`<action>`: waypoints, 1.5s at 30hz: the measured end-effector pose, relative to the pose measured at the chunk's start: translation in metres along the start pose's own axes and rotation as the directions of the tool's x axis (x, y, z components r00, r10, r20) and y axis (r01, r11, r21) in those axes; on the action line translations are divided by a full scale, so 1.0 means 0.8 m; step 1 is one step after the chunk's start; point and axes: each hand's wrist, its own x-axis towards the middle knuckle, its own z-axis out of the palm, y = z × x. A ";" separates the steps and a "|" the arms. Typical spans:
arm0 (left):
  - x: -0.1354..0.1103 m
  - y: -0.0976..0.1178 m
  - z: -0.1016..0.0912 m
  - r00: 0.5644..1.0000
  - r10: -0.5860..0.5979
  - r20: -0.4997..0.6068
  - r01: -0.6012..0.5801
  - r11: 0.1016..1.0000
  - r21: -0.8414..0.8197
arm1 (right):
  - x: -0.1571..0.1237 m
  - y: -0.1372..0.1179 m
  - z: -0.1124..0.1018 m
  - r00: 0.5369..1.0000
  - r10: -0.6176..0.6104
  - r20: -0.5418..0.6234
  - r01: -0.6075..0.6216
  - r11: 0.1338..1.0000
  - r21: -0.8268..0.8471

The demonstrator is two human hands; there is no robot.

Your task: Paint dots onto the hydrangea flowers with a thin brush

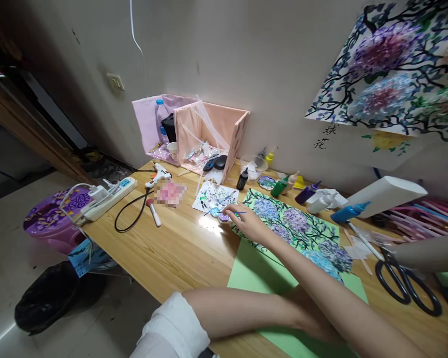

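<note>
My right grip (246,223) closes in a light pinch on a thin paintbrush (240,213) at the palette (215,213). It should feel light and stiff, best held mid-handle; my left grip (317,326), mostly covered, I cannot tell.

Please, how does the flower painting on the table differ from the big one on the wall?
The table painting lies flat, while the wall painting hangs upright. The table painting has a light green background; the wall painting has a white one. Both show blue and purple blossoms among dark branches.
</note>
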 end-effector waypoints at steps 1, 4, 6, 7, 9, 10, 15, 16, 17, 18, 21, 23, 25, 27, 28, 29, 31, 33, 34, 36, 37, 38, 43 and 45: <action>0.000 -0.001 0.003 0.994 0.109 -0.001 -0.109 0.994 -0.004 | 0.001 0.001 0.000 1.000 0.008 0.006 -0.008 1.000 0.020; 0.003 -0.004 0.013 0.942 0.333 -0.042 -0.334 0.942 -0.016 | 0.002 0.001 0.000 1.000 0.017 -0.014 -0.016 0.996 0.092; 0.004 -0.006 0.017 0.931 0.362 -0.053 -0.364 0.930 -0.046 | 0.002 0.000 0.000 1.000 0.015 -0.007 -0.014 0.995 0.097; 0.004 -0.007 0.017 0.929 0.366 -0.053 -0.368 0.928 -0.059 | 0.002 -0.001 0.000 1.000 0.014 0.008 -0.015 0.997 0.081; 0.004 -0.008 0.014 0.925 0.377 -0.041 -0.379 0.923 -0.072 | 0.002 -0.003 -0.002 1.000 0.015 0.017 -0.016 0.999 0.049; 0.004 -0.008 0.010 0.924 0.381 -0.034 -0.383 0.921 -0.073 | 0.001 -0.005 -0.004 1.000 0.014 -0.002 -0.014 0.998 0.053; 0.005 -0.002 -0.006 0.864 0.497 -0.083 -0.504 0.853 -0.139 | -0.037 -0.003 -0.039 0.967 0.034 -0.252 0.021 0.977 0.211; 0.005 0.000 -0.007 0.861 0.502 -0.085 -0.509 0.846 -0.160 | -0.053 0.002 -0.050 0.951 0.061 -0.302 0.010 0.973 0.229; 0.005 0.002 -0.007 0.871 0.486 -0.078 -0.492 0.853 -0.176 | -0.073 0.011 -0.063 0.932 0.097 -0.348 -0.012 0.971 0.239; 0.005 0.004 -0.006 0.887 0.456 -0.068 -0.460 0.868 -0.185 | -0.096 0.022 -0.075 0.910 0.141 -0.390 -0.047 0.969 0.241; 0.002 0.007 -0.003 0.924 0.376 -0.070 -0.383 0.903 -0.194 | -0.177 0.063 -0.107 0.812 0.272 -0.516 -0.186 0.959 0.214; 0.001 0.006 -0.003 0.921 0.379 -0.086 -0.389 0.898 -0.206 | -0.234 0.090 -0.119 0.705 0.313 -0.636 -0.256 0.949 0.184; 0.002 0.005 -0.003 0.912 0.398 -0.099 -0.410 0.885 -0.219 | -0.283 0.109 -0.122 0.570 0.305 -0.763 -0.280 0.945 0.168; 0.003 0.005 -0.004 0.903 0.414 -0.113 -0.429 0.874 -0.228 | -0.317 0.119 -0.118 0.457 0.284 -0.843 -0.253 0.950 0.183; 0.004 0.004 -0.004 0.902 0.415 -0.121 -0.432 0.872 -0.230 | -0.328 0.120 -0.114 0.424 0.286 -0.859 -0.231 0.952 0.203; 0.006 0.004 -0.004 0.901 0.415 -0.128 -0.435 0.870 -0.232 | -0.335 0.121 -0.110 0.406 0.297 -0.864 -0.206 0.951 0.230; 0.008 0.005 -0.005 0.905 0.403 -0.140 -0.425 0.875 -0.231 | -0.339 0.119 -0.102 0.411 0.325 -0.852 -0.182 0.945 0.273; 0.010 0.005 -0.004 0.910 0.387 -0.146 -0.412 0.882 -0.229 | -0.337 0.115 -0.097 0.469 0.329 -0.820 -0.195 0.944 0.267; 0.010 0.005 -0.004 0.913 0.381 -0.147 -0.406 0.885 -0.227 | -0.335 0.112 -0.095 0.507 0.317 -0.801 -0.209 0.947 0.243; 0.011 0.006 -0.004 0.916 0.373 -0.144 -0.398 0.890 -0.225 | -0.332 0.107 -0.094 0.587 0.276 -0.761 -0.237 0.957 0.164; 0.012 0.006 -0.003 0.918 0.371 -0.142 -0.395 0.891 -0.224 | -0.331 0.105 -0.095 0.622 0.252 -0.741 -0.245 0.962 0.121; 0.012 0.006 -0.003 0.919 0.369 -0.140 -0.393 0.892 -0.224 | -0.331 0.103 -0.095 0.649 0.230 -0.725 -0.250 0.965 0.082; 0.013 0.006 -0.002 0.916 0.379 -0.134 -0.400 0.888 -0.226 | -0.332 0.101 -0.096 0.690 0.176 -0.702 -0.251 0.968 -0.005; 0.013 0.006 -0.002 0.915 0.381 -0.136 -0.403 0.887 -0.226 | -0.332 0.101 -0.095 0.699 0.169 -0.695 -0.251 0.968 -0.018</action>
